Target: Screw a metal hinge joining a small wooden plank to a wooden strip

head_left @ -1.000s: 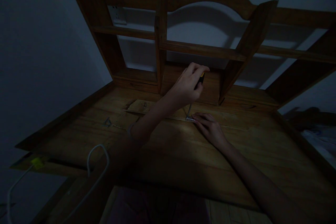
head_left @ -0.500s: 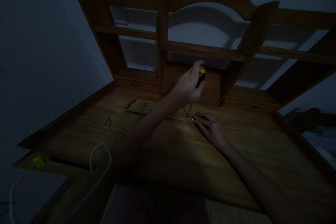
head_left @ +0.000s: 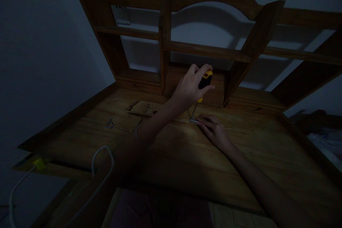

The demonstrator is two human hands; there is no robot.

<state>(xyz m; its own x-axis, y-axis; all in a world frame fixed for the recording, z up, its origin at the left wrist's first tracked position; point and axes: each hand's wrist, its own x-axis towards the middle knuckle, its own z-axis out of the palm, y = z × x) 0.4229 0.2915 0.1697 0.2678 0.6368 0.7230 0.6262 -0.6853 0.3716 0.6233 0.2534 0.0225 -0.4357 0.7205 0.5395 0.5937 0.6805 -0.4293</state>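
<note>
My left hand [head_left: 188,83] is wrapped round the black-and-yellow handle of a screwdriver [head_left: 205,82]. The screwdriver's shaft points down, slightly tilted, and its tip meets a small metal bracket [head_left: 194,121]. That bracket lies along the edge of a thin wooden board [head_left: 145,107], which rests flat on the desktop and partly hides under my left forearm. On the right, my right hand [head_left: 215,131] lies low over the board, its fingertips pressing the bracket's right end. Dim light hides the bracket's finer details and any screw under the tip.
On the wooden desktop [head_left: 165,156], left of my arm, lie some small metal pieces [head_left: 109,124]. A white cable [head_left: 103,149] loops over the front left edge, near a yellow tag [head_left: 39,164]. A wooden shelf unit [head_left: 205,48] stands along the back, with a wall socket [head_left: 121,15] behind it.
My left hand's fingers have shifted and turned round the screwdriver handle, showing more of the handle now. The tip stays on the bracket, and my right hand keeps its place.
</note>
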